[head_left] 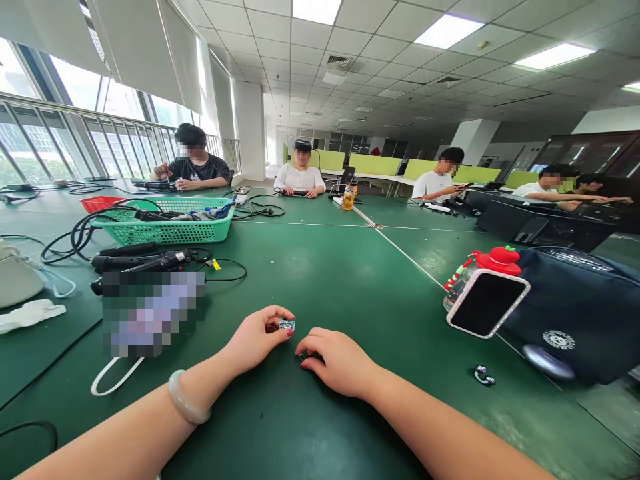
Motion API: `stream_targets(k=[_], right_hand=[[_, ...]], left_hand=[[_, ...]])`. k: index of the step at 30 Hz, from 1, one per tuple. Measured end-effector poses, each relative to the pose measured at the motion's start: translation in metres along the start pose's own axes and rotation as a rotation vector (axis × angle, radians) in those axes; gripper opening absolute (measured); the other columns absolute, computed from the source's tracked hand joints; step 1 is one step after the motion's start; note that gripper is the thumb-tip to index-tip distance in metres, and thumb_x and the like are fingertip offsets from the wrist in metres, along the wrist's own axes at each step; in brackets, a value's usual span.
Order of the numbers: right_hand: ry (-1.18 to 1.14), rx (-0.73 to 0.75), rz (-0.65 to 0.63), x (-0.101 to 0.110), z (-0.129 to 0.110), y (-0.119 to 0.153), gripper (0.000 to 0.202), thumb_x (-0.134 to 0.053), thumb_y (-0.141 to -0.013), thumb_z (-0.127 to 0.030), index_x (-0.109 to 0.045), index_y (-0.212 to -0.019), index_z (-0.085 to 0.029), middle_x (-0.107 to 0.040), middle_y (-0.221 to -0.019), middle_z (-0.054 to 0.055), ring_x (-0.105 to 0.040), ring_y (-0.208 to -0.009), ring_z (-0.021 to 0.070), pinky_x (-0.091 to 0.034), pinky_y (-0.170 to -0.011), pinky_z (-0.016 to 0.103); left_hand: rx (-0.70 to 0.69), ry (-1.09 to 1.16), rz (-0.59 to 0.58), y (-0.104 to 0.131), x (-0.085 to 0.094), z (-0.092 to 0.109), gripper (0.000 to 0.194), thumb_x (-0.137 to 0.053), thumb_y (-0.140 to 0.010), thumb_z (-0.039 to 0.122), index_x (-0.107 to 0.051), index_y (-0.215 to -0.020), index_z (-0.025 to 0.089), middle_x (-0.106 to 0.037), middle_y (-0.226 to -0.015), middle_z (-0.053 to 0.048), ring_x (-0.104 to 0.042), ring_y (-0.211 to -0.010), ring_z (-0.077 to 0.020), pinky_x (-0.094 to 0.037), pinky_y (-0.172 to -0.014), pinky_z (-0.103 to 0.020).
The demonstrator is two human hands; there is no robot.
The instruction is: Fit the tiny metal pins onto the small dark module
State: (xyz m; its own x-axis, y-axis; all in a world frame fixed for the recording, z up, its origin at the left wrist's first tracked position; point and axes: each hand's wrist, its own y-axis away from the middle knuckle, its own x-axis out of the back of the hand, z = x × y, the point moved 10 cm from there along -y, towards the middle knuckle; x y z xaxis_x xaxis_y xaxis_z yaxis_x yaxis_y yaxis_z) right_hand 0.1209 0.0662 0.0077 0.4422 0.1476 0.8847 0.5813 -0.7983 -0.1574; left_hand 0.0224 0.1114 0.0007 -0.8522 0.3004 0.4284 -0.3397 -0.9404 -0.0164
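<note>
Over the middle of the green table, my left hand (pixel 260 337) pinches a small blue-and-white circuit board (pixel 287 325) between thumb and fingers. A pale bangle (pixel 187 398) circles my left wrist. Just to the right, my right hand (pixel 337 360) is closed low over the tabletop. A small dark piece with a metallic glint (pixel 302 357) shows between its thumb and fingers, too little of it to name. The two hands are a short way apart, and the board does not touch the right hand.
At left stand a green basket (pixel 170 230) of cables and a dark folding umbrella (pixel 145 260). On the right, a phone (pixel 487 303) leans on a red-capped bottle (pixel 497 260) beside a dark bag (pixel 575 313); earbuds (pixel 483 375) lie nearer. Several people sit around the table (pixel 350 280).
</note>
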Motion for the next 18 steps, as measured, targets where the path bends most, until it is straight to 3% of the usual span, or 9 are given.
stream_targets(k=[4, 10, 18], right_hand=[[0.006, 0.022, -0.016, -0.002, -0.001, 0.0, 0.007, -0.054, -0.081, -0.02, -0.061, -0.078, -0.021, -0.056, -0.083, -0.001, -0.053, -0.073, 0.0108, -0.04, -0.067, 0.021], [-0.019, -0.049, 0.019, 0.002, 0.008, 0.0, 0.009, -0.059, -0.079, -0.022, -0.058, -0.088, -0.022, -0.056, -0.084, -0.001, -0.054, -0.073, 0.0114, -0.041, -0.066, 0.022], [-0.044, -0.072, 0.016, -0.001, 0.011, -0.001, 0.001, -0.059, -0.078, -0.022, -0.059, -0.078, -0.021, -0.057, -0.082, -0.001, -0.054, -0.073, 0.0114, -0.042, -0.067, 0.022]], left_hand=[[0.008, -0.014, 0.007, 0.0, 0.001, -0.003, 0.027, -0.058, -0.069, 0.033, -0.057, -0.092, 0.018, -0.065, -0.08, -0.002, -0.06, -0.076, -0.0165, -0.045, -0.073, -0.029], [0.002, -0.017, 0.033, 0.002, 0.002, -0.002, 0.024, -0.061, -0.066, 0.032, -0.058, -0.086, 0.019, -0.066, -0.077, -0.001, -0.061, -0.075, -0.0171, -0.046, -0.073, -0.029], [-0.008, -0.059, 0.05, 0.001, 0.005, -0.005, 0.025, -0.06, -0.065, 0.032, -0.059, -0.087, 0.019, -0.067, -0.08, -0.002, -0.061, -0.077, -0.0179, -0.045, -0.077, -0.031]])
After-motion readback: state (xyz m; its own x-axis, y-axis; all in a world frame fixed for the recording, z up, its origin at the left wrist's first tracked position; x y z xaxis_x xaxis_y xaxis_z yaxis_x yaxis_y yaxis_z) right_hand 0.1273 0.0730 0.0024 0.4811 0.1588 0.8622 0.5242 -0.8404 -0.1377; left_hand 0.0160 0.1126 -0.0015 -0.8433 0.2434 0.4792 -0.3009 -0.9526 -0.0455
